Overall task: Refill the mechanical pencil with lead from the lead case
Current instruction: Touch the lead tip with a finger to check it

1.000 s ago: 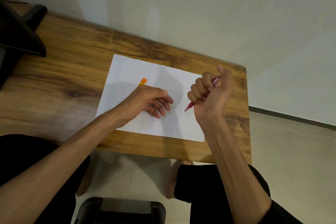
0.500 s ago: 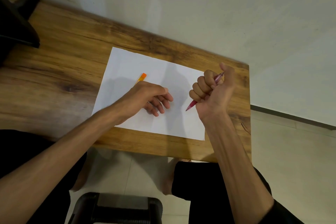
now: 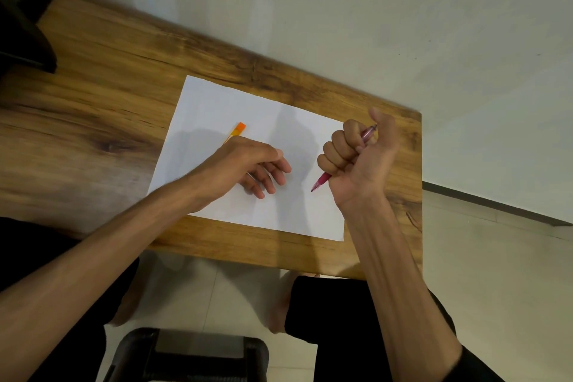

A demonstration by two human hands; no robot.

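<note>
My right hand [image 3: 356, 158] grips a pink mechanical pencil [image 3: 322, 180] in a fist above the right side of a white sheet of paper [image 3: 217, 102]. The pencil's tip points down and left, and my thumb sits at its top end. My left hand [image 3: 248, 164] rests on the paper's middle with its fingers loosely curled, holding nothing I can see. An orange-capped lead case [image 3: 237, 130] lies on the paper just behind my left hand, mostly hidden by it.
The paper lies on a wooden table [image 3: 93, 102] set against a pale wall. A black object [image 3: 21, 28] sits at the table's far left. Below the table's near edge are my black-clad legs and a dark stool [image 3: 186, 353].
Both hands keep nearly the same pose. The view has shifted slightly, and the thumb stays at the pencil's top end.
</note>
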